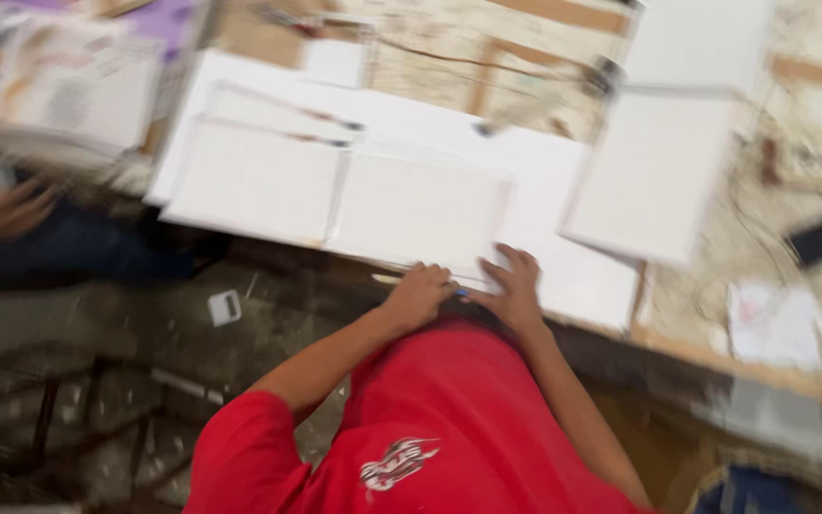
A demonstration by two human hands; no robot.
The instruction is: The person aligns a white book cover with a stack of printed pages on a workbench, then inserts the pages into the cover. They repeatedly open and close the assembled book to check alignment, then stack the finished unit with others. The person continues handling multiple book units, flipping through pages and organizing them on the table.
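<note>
— Workbench (715, 357) cluttered, whole frame smeared. What did you make of the hands?

— Left hand (419, 295) was clenched around a thin pen (387, 279), pale shaft poking out to its left and a blue tip showing on the other side. Right hand (514, 286) was just beside it, fingers spread and pressed flat on the sheet (573, 276), grasping nothing.

— And the panels?

— One white panel (420, 209) lay just beyond both hands, its near corner almost touching the right fingers. A second panel (259, 181) butted against it, further off to the left. A third panel (654, 171) sat well off to the right, tilted.

— Any marks on them?

— None I could see; all three looked blank, though the blur could have hidden faint lines. So by my reading nothing was drawn, and everything on those faces was left to do.

— Room to move?

— Tight. Both hands sat right at the bench's near edge, with the panel just ahead of them. Open sheet lay to the right of the right hand. Below the edge was floor (97, 324), with a small white tag (225, 306). Far to the left, another person's hand (2, 209) rested well apart.
</note>
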